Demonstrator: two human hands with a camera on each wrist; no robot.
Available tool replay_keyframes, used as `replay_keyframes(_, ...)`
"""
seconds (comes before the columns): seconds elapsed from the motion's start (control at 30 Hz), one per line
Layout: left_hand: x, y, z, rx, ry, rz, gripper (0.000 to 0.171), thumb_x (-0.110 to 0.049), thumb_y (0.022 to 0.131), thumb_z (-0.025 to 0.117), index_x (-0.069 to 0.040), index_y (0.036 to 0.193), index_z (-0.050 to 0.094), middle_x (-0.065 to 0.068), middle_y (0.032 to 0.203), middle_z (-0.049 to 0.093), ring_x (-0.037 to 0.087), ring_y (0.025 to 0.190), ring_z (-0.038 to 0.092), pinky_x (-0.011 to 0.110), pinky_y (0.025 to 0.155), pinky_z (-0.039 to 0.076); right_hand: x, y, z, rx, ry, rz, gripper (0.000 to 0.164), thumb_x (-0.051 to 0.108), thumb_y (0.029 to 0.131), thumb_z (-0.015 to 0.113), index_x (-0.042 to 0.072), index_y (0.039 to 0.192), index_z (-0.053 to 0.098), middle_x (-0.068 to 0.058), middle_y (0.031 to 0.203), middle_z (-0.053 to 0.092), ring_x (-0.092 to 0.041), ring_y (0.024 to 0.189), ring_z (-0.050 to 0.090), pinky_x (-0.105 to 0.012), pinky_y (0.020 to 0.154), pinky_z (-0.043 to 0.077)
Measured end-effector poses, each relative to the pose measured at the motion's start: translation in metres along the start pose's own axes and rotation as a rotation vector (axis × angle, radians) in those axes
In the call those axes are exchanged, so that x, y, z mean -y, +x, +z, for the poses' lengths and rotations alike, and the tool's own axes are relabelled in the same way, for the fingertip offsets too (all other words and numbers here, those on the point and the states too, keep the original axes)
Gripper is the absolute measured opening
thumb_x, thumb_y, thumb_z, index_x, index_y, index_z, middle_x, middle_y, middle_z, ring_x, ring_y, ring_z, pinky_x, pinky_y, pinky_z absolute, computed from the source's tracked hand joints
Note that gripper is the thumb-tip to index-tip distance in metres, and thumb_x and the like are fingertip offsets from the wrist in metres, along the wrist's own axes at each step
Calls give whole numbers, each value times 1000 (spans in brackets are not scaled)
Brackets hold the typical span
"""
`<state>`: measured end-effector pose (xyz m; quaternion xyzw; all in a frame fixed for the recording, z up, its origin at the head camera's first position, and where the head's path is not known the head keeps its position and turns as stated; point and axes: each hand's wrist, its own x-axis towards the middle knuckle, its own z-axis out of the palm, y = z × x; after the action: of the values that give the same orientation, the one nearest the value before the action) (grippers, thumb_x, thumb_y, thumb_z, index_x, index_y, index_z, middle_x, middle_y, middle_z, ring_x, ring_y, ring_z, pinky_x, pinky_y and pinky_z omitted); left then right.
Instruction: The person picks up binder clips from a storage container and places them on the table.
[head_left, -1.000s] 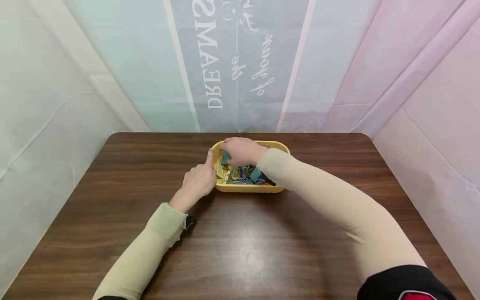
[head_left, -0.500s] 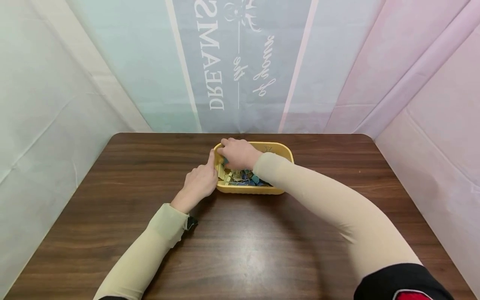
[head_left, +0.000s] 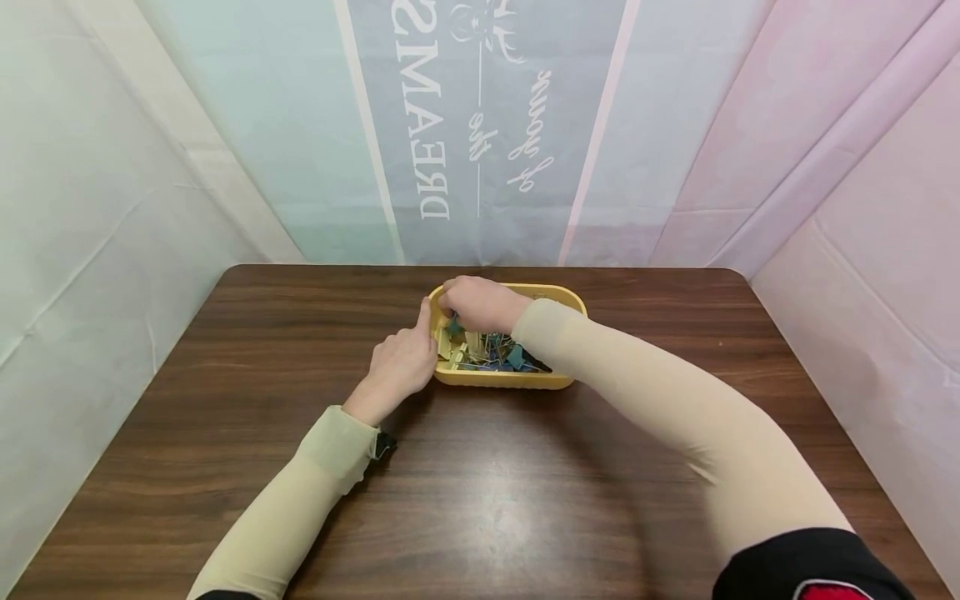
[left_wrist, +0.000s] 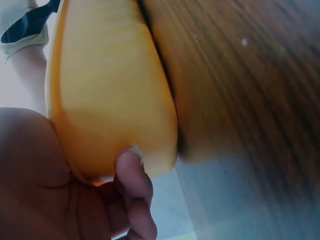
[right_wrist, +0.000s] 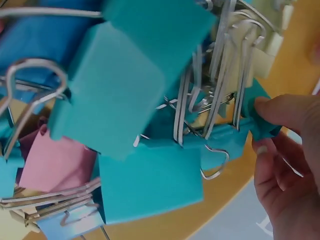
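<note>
A yellow plastic bin (head_left: 502,380) full of binder clips stands near the far edge of the table. My left hand (head_left: 402,362) grips its left end, index finger lying along the rim. In the left wrist view, curled fingers (left_wrist: 134,177) press the bin's outer wall. Reaching inside, my right hand (head_left: 483,304) pinches a teal binder clip (right_wrist: 258,112) between thumb and fingertips, at the bin's left end. Larger teal clips (right_wrist: 152,182), a pink clip (right_wrist: 60,162), blue clips and pale yellow clips (head_left: 459,357) crowd around it, wire handles tangled together.
The brown wood-grain table (head_left: 480,500) stretches toward me and to both sides of the bin. A printed fabric backdrop (head_left: 487,125) rises behind its far edge, with pale fabric walls (head_left: 862,250) left and right.
My right hand has shifted slightly within the bin's left end, its fingers working at teal clips there. The left hand keeps its place on the bin.
</note>
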<state>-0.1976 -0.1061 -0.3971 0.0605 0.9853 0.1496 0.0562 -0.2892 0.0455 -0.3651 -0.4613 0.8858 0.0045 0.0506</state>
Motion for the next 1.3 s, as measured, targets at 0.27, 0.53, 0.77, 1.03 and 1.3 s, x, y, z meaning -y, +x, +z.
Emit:
replay_keyframes(0.27,0,-1,-1,6,-4,7,64,-23,106,34,-10,161,4,9,57,52,23,44,43,35,41,32,-3,-17,-22,-105,203,24,13,5,91,64,12,100,69,-2,99,56,-17,87,57,-31,78,49)
replay_keyframes(0.53,2,1,-1,-18,-14,-4,64,-23,105,35,-10,161,7,11,62,54,27,50,53,41,45,41,-19,-45,-42,-352,376,51,8,7,88,69,10,96,68,-1,96,61,-16,80,59,-30,74,49)
replay_keyframes(0.77,2,0,-1,-2,-15,-1,65,-23,105,34,-12,161,2,10,61,54,26,51,52,40,46,40,-40,-105,-51,-404,459,185,10,14,89,75,13,99,72,2,99,64,-15,92,62,-37,83,50)
replay_keyframes(1.03,0,0,1,-6,-15,7,66,-22,105,35,-10,161,3,9,60,53,25,50,51,38,45,39,-83,-193,-33,-404,464,405,10,17,91,74,13,100,73,0,93,69,-17,86,62,-31,76,47)
replay_keyframes(1.3,1,0,0,-11,-9,6,65,-21,105,34,-10,161,3,9,59,53,25,49,50,38,45,38,-120,-243,11,-346,641,589,20,25,94,71,8,104,70,-7,94,71,-19,84,64,-27,70,49)
